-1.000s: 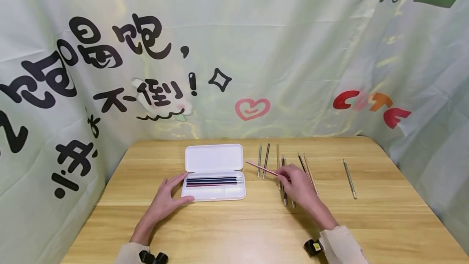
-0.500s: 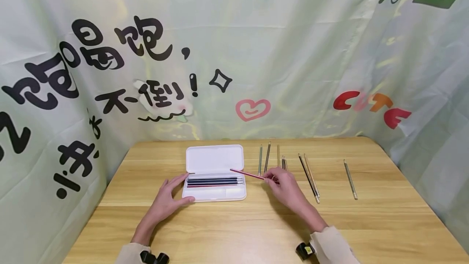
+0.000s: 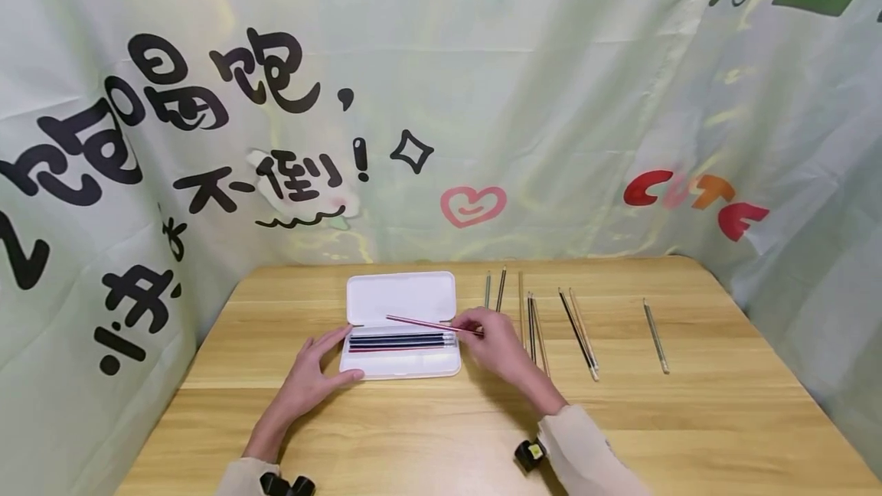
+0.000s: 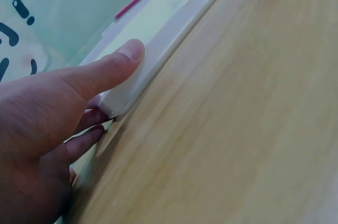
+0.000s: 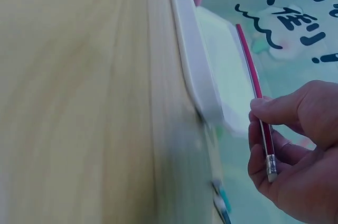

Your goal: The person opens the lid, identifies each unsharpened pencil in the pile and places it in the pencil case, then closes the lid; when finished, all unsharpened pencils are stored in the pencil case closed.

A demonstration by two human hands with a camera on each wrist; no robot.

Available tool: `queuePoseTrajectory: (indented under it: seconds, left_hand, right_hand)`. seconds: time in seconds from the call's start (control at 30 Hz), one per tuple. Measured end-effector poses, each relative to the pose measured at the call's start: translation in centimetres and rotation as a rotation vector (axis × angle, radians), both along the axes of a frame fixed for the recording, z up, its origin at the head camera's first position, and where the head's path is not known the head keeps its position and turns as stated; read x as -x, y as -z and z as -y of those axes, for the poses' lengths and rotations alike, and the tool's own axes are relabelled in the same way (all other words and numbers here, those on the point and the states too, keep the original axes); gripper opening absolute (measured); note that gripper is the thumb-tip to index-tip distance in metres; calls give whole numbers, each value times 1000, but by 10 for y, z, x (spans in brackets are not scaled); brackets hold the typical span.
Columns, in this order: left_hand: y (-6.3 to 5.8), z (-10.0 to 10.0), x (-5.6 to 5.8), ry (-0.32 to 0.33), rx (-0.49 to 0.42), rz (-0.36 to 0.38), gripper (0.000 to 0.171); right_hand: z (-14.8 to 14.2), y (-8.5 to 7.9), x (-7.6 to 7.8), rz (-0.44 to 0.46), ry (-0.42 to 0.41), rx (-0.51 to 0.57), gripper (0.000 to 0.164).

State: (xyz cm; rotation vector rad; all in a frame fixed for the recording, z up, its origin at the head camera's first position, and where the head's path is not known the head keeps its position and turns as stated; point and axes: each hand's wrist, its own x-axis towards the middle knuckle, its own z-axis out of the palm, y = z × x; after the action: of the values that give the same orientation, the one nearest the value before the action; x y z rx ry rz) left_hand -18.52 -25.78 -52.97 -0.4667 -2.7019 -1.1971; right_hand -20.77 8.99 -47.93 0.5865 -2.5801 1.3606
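Observation:
A white pencil case (image 3: 393, 364) lies on the table with its lid (image 3: 400, 295) raised. Inside its back slot rest several dark pencils (image 3: 396, 341) and a red one. My left hand (image 3: 310, 370) grips the case's left end, thumb over the front rim (image 4: 158, 49) and fingers at the side and back corner. Over the case's right end, my right hand (image 3: 499, 339) pinches a red pencil (image 3: 420, 322) between thumb and fingers near its eraser end (image 5: 271, 175). The pencil points left above the case, apart from the pencils inside.
Right of the case lie several loose pencils: dark ones (image 3: 530, 320), plain wooden ones (image 3: 582, 320), and a greenish-grey one (image 3: 656, 335) farthest right. A printed cloth (image 3: 551, 136) hangs behind the wooden table (image 3: 427, 435).
My right hand has moved left with the red pencil, from above the loose pencils to over the case's right end. My left hand stays at the case's left end.

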Motion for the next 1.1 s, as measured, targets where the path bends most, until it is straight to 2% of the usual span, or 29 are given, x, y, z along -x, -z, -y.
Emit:
queuePoseTrajectory:
  seconds: [0.13,0.27,0.43,0.77,0.93,1.1]
  left_hand:
    - [-1,2,-1,-1,8,-9,83]
    - [-2,2,0,2,8,2,83]
    - [-2,3,0,3,7,10,83]
    - [-2,3,-1,0,3,14,83]
    - [-4,2,-2,-2,1,24,83]
    - [-3,3,-1,-1,2,25,83]
  right_hand:
    - [19,1,7,-13,-76,-27,16]
    - [32,2,14,-70,-94,-101,15]
    - [47,3,20,-108,-85,-150,14]
    - [68,6,25,-98,-6,-264,13]
    - [69,7,25,-80,10,-259,11]
    - [65,7,23,-81,-9,-233,9]
